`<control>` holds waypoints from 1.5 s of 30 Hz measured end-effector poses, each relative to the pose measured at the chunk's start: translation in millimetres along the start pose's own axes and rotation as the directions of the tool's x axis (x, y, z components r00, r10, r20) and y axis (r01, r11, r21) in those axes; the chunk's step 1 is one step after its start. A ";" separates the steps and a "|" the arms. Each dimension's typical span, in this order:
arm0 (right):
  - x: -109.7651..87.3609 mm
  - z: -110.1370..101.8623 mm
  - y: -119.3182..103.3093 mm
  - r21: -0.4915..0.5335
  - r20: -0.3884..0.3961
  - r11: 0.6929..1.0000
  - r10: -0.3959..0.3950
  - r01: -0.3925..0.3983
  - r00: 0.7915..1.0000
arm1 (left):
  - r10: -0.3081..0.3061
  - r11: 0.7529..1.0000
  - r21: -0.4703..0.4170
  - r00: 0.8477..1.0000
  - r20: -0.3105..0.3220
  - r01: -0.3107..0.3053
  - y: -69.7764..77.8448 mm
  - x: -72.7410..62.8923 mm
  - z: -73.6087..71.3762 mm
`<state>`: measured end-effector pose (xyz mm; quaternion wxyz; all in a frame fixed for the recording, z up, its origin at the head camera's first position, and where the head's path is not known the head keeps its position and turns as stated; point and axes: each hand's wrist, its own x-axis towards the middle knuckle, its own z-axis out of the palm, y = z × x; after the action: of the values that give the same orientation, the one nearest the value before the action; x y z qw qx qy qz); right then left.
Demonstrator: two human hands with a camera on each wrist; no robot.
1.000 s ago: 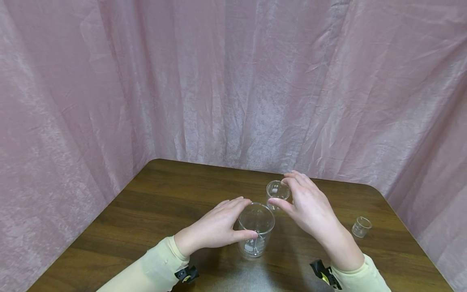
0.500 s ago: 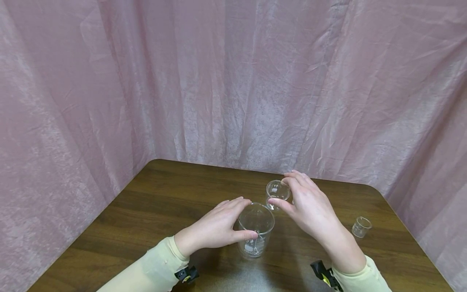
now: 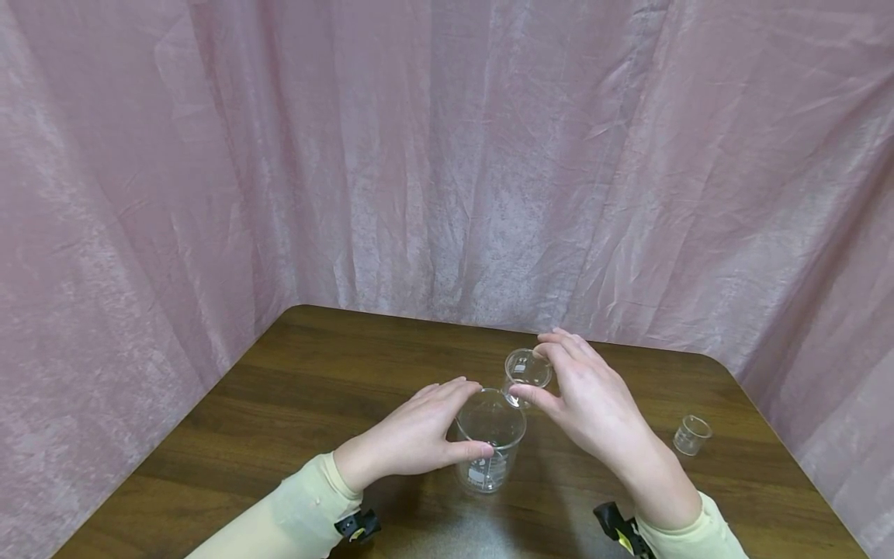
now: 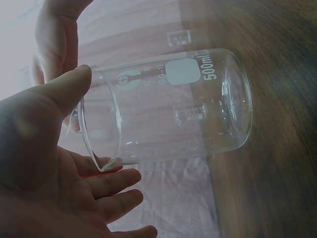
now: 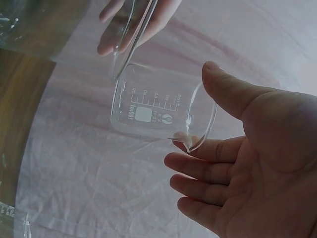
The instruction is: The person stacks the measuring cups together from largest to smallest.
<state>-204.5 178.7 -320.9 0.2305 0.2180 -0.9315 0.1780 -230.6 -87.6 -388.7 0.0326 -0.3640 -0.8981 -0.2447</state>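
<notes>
My left hand grips the rim of a large clear glass beaker, thumb on the near side and fingers on the far side. In the left wrist view this beaker bears the print 500ml and stands upright on the table. My right hand pinches the rim of a smaller 100 ml beaker between thumb and index finger. The right wrist view shows this beaker raised off the table, close to the large beaker's rim. Whether the two glasses touch, I cannot tell. Both beakers look empty.
A third, very small beaker stands on the right part of the brown wooden table, beyond my right forearm. Pink curtains hang behind the table and along both sides. A dark camera strap sits on each wrist.
My right hand has shifted slightly left and nearer with the 100 ml beaker, toward the large beaker. The left hand, the large beaker and the very small beaker have stayed put.
</notes>
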 end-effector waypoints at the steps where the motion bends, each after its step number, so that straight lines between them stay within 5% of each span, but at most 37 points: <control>1: -0.2 -0.1 -0.5 0.002 0.001 1.000 -0.001 0.001 1.000 | -0.001 1.000 0.001 1.000 0.001 0.001 0.1 -0.1 0.0; 24: -2.3 1.9 -10.8 0.094 0.090 0.995 -0.024 0.015 0.996 | 0.010 1.000 -0.005 1.000 -0.010 -0.010 -0.2 -0.4 0.1; 45: -2.6 23.8 -16.8 0.117 0.138 0.991 -0.079 0.063 0.987 | 0.095 0.995 0.001 0.994 -0.048 -0.095 -0.8 1.2 -0.7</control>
<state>-202.6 155.1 -338.1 0.1572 0.2757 -0.9257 0.2060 -232.1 -87.7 -388.2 0.0654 -0.4005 -0.8785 -0.2519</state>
